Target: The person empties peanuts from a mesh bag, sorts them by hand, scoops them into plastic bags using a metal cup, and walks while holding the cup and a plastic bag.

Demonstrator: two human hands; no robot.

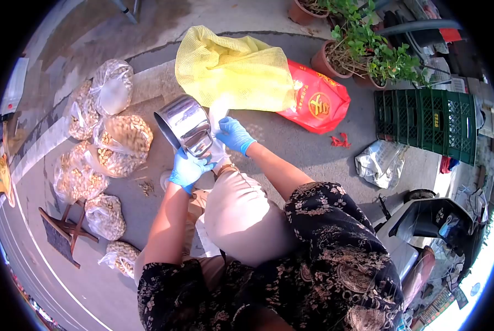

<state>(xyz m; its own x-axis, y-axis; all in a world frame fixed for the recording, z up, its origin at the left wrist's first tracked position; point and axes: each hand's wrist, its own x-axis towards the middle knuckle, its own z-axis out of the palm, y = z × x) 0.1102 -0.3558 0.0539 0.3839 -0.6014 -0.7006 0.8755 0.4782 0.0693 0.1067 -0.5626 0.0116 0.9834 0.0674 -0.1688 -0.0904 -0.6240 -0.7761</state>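
A shiny metal pot is tilted in front of my knees, its mouth facing left. My left hand, in a blue glove, grips the pot from below near its base. My right hand, also gloved in blue, is closed on a whitish plastic bag beside the pot. Part of that bag hangs between my hands; its contents cannot be made out. Just beyond lies a yellow mesh sack, overlapping a red printed bag.
Several clear bags of what look like unshelled peanuts stand on the ground at left, near a folding stool. Potted plants, stacked green crates and a crumpled silvery bag are at right.
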